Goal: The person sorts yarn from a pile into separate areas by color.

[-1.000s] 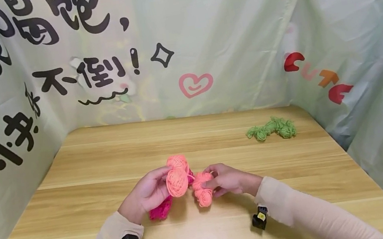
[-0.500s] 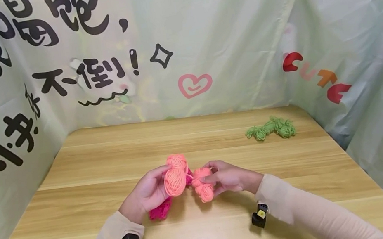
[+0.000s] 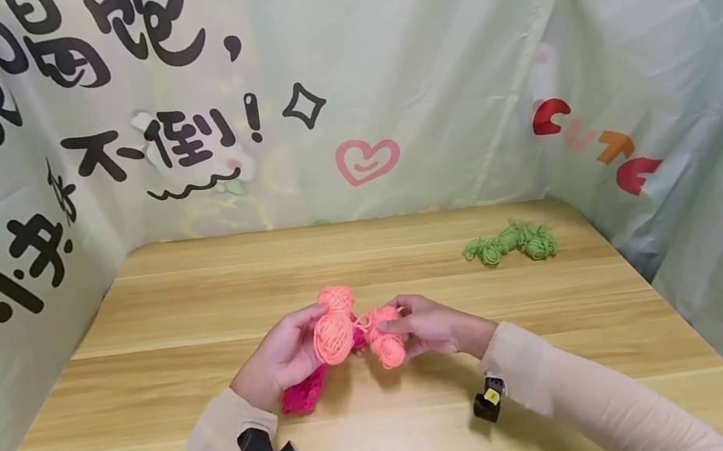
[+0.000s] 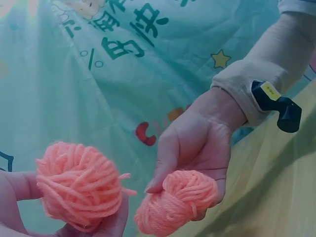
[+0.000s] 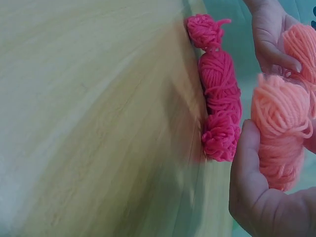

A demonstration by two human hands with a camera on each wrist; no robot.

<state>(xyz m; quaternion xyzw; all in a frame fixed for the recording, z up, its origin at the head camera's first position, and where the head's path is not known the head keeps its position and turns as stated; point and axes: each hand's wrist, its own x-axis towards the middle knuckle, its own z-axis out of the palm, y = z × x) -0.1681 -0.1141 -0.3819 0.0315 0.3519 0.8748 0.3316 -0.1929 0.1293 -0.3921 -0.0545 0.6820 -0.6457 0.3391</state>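
Observation:
Near the middle of the table my left hand (image 3: 292,351) grips a bundle of coral-pink yarn (image 3: 334,336), its thumb and fingers around the side. Opposite it, my right hand (image 3: 430,323) holds a second coral-pink yarn bundle (image 3: 387,340) between thumb and fingers. Short strands of the same colour span the small gap between both bundles. In the left wrist view, the left bundle (image 4: 81,185) looks round and the right one (image 4: 177,202) shows twisted winding. Below and behind them a magenta yarn skein (image 5: 219,89) lies on the table, partly hidden by my left hand in the head view.
A green yarn skein (image 3: 509,242) lies at the back right of the wooden table (image 3: 437,434). Printed fabric curtains (image 3: 436,71) hang behind and on both sides. Each wrist carries a small black camera.
Both hands have risen slightly and moved a little farther forward with their coral yarn bundles. More of the strands between the bundles shows now. The magenta and green skeins stay put.

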